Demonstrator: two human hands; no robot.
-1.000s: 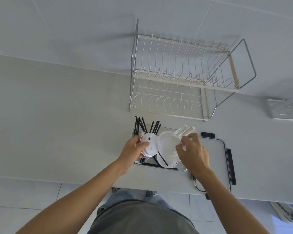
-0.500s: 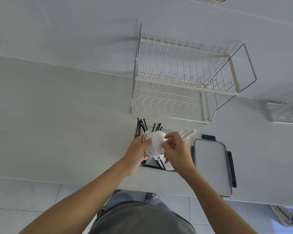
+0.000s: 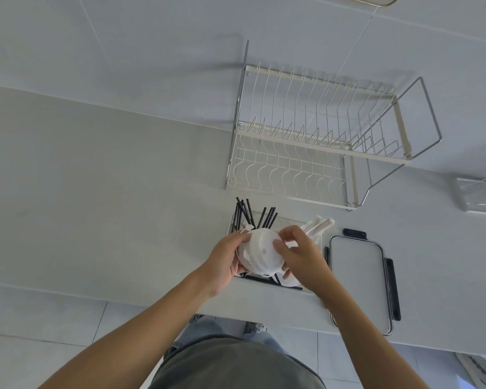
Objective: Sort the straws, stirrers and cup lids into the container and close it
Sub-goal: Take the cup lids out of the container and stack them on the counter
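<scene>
Lids, a small white stack of them, sit between the two hands just above the container: the left hand curls round the stack's left edge, and the right hand pinches its upper right rim with thumb and fingertips. Thin moulded plastic like this is likely very light and a little springy, so it should flex or pop apart if squeezed across the dome; the stiffer outer rim looks like the safest place to hold, with both sides supported so the nested pieces do not slide off one another. The smooth surface may be slippery, and a loose lid could skate away if dropped on the table. The container is clear, shallow and rectangular, standing near the table's front edge. Black straws lean out over its far left corner, with more lying flat along its near side, and a bundle of white stirrers pokes out at the far right; another lid seems to rest inside beneath the hands, though most of the interior is hidden. The container lid, clear with black latches, lies flat just beside the container on the right, not yet fitted. Behind stands a wire dish rack.
</scene>
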